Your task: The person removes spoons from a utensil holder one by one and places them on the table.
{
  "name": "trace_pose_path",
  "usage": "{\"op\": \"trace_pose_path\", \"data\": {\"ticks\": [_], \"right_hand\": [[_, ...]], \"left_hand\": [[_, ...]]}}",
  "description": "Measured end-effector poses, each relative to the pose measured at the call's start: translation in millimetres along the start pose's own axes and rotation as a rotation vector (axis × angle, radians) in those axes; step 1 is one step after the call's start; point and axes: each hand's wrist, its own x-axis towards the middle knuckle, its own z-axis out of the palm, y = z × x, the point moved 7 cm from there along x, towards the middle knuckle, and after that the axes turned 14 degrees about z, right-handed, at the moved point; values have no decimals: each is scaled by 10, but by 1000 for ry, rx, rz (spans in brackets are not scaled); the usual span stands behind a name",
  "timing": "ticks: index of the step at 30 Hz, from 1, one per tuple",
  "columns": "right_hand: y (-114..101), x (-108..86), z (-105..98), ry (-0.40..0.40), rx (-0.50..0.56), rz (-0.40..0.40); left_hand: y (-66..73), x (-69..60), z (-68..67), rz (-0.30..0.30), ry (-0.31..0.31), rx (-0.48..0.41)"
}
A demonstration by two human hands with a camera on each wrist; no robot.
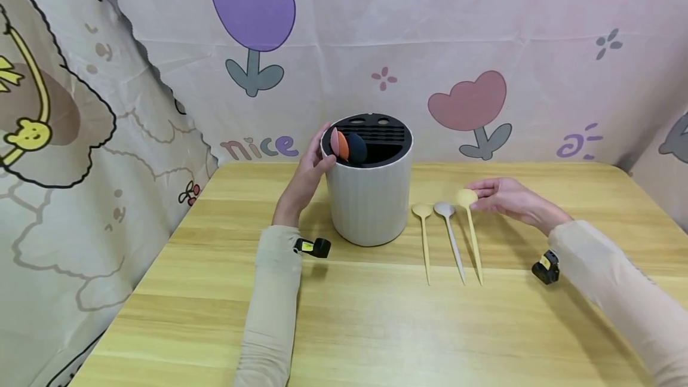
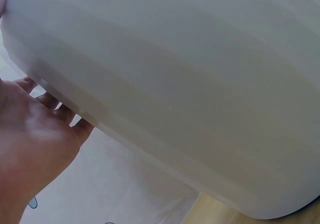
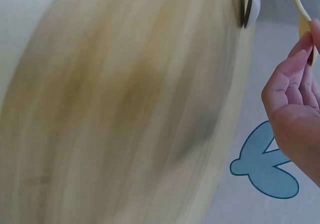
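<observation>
The left hand (image 1: pixel 314 163) held the upper left side of the pale ribbed container (image 1: pixel 369 205), its thumb beside the rim and its fingers reaching round the wall. The container stood upright on the wooden worktop (image 1: pixel 344 327), fitted with a slotted black insert (image 1: pixel 371 124). Inside its front opening I noted three rounded heads set close together: one pink (image 1: pixel 335 141), one orange (image 1: pixel 343 147) and one dark blue (image 1: pixel 357 149).

To the container's right, the right hand (image 1: pixel 502 199) pinched the round head of a yellow spoon (image 1: pixel 466 197) between thumb and fingers. That spoon's handle slanted toward the near edge; I could not tell whether its tip touched the surface. Between it and the container lay a second yellow spoon (image 1: pixel 422 211), nearest the container, and a grey spoon (image 1: pixel 444 209), their handles pointing toward the near edge. A printed cloth (image 1: pixel 344 64) hung behind.
</observation>
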Motion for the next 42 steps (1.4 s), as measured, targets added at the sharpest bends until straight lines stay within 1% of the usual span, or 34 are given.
{"op": "trace_pose_path", "data": {"ticks": [8, 15, 21, 25, 29, 36, 42], "right_hand": [[87, 46, -65, 45, -109, -15], [110, 70, -73, 77, -230, -28], [122, 90, -94, 134, -310, -31], [120, 101, -99, 163, -324, -41], [131, 106, -102, 166, -302, -36], [147, 115, -80, 136, -303, -34], [166, 123, -47, 114, -351, 2]], "left_hand": [[-12, 1, 3, 7, -3, -7], [-21, 1, -5, 5, -4, 0], [-11, 7, 8, 8, -1, -1], [-9, 7, 7, 10, -2, 4], [-12, 1, 1, 12, -4, 3], [-18, -9, -10, 4, 3, -4], [-16, -4, -5, 11, -5, 3]]}}
